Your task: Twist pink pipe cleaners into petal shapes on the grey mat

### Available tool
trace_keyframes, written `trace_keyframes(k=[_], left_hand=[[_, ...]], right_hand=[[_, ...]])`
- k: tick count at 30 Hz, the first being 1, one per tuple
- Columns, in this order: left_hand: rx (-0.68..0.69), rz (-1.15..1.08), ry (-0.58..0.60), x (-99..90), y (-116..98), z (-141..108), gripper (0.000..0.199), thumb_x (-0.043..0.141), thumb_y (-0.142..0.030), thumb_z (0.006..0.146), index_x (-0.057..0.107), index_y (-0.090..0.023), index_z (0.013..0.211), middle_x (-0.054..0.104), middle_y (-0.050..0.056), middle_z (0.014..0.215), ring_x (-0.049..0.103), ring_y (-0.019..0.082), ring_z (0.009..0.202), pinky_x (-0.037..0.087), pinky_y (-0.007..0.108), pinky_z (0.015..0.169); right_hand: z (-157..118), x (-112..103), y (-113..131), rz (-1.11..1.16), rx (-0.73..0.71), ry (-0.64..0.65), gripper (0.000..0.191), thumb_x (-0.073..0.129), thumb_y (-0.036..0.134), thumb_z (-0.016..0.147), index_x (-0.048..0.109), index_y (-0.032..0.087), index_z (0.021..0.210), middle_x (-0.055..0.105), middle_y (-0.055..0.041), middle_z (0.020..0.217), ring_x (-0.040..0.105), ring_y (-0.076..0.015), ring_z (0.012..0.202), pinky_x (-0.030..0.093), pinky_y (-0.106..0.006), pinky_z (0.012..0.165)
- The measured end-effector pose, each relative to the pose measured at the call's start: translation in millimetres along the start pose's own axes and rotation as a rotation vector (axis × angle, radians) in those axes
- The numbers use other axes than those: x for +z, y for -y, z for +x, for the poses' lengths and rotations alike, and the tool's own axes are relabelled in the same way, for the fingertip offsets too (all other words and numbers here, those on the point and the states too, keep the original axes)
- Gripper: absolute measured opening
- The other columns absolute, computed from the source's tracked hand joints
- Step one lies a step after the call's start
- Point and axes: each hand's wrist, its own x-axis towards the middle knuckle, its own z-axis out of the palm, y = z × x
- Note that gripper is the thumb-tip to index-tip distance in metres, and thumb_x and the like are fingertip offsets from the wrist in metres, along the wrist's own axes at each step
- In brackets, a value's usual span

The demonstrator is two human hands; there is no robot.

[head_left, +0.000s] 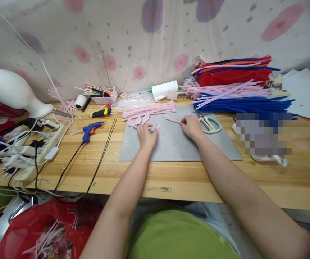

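My right hand (191, 126) pinches the end of short pink pipe cleaner pieces (172, 119) that point left over the grey cutting mat (171, 153). My left hand (146, 136) rests on the mat's left part, thumb and fingers apart. Just beyond its fingers lie pink pipe cleaner loops shaped like petals (131, 123), partly covered by the hand. A small pink scrap (158, 128) is beside the left thumb; whether they touch is unclear. Scissors with pale green handles (210, 125) lie right of my right hand.
Pink pipe cleaners (149, 110) lie along the mat's back edge; blue ones (241, 104) are piled back right. A blue glue gun (89, 131), thin dark rods (102, 154) and a power strip (40, 151) with tangled cables are on the left.
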Motion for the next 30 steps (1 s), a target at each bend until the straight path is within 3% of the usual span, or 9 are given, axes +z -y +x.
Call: trace_keyframes(k=[7,15,19,22,25,28,30], left_hand=[[0.052,-0.048,-0.052,-2.9,0,-1,0.010,0.051,-0.014,0.070,0.054,-0.018,0.078,0.056,0.006,0.087,0.044,0.020,0.095,0.033,0.033,0.089],[0.020,-0.117,-0.053,-4.3,0,-2,0.013,0.049,-0.011,0.069,0.053,-0.019,0.079,0.056,0.006,0.091,0.045,0.019,0.097,0.033,0.034,0.089],[-0.059,-0.390,-0.050,-3.9,-3,0,0.015,0.051,-0.016,0.070,0.052,-0.018,0.085,0.055,0.006,0.095,0.050,0.015,0.093,0.039,0.031,0.084],[-0.252,-0.785,0.084,-5.4,-11,0,0.015,0.051,-0.025,0.072,0.049,-0.018,0.086,0.056,0.003,0.090,0.057,0.011,0.078,0.045,0.027,0.074],[-0.376,-1.055,0.403,-7.8,-22,-3,0.019,0.052,-0.032,0.072,0.049,-0.016,0.082,0.057,0.002,0.083,0.059,0.009,0.066,0.047,0.026,0.065],[-0.379,-1.041,0.605,-8.2,-30,-9,0.024,0.058,-0.035,0.069,0.052,-0.014,0.080,0.056,0.000,0.071,0.057,0.008,0.056,0.046,0.023,0.055],[-0.384,-0.982,0.655,-7.7,-31,-12,0.024,0.061,-0.033,0.066,0.052,-0.014,0.078,0.054,-0.003,0.062,0.053,0.007,0.049,0.044,0.021,0.049]], right_hand=[[-2,0,4,0.137,0.092,-0.071,0.026,0.048,0.022,0.073,0.056,0.016,0.098,0.062,-0.0109,0.084,0.053,-0.0242,0.079,0.036,-0.033,0.065],[-3,-12,5,0.196,0.132,-0.049,0.031,0.044,0.033,0.078,0.065,0.022,0.097,0.066,-0.0091,0.085,0.056,-0.0248,0.081,0.037,-0.034,0.067],[-7,-19,18,0.557,0.044,-0.105,0.038,0.040,0.042,0.080,0.065,0.019,0.098,0.064,-0.0091,0.096,0.053,-0.0234,0.092,0.038,-0.034,0.076],[-16,-18,36,1.047,0.019,0.115,0.035,0.044,0.046,0.078,0.066,0.022,0.089,0.061,-0.0059,0.106,0.052,-0.0185,0.097,0.040,-0.031,0.078],[-28,-11,51,1.327,0.022,0.385,0.032,0.053,0.046,0.073,0.065,0.025,0.093,0.058,-0.0040,0.112,0.052,-0.0163,0.096,0.042,-0.029,0.075],[-35,-4,59,1.392,0.068,0.557,0.040,0.056,0.047,0.070,0.062,0.023,0.101,0.064,-0.0048,0.094,0.056,-0.0152,0.079,0.043,-0.027,0.064],[-34,-1,59,1.397,0.087,0.575,0.041,0.058,0.045,0.068,0.062,0.022,0.102,0.064,-0.0040,0.089,0.055,-0.0136,0.073,0.041,-0.026,0.060]])
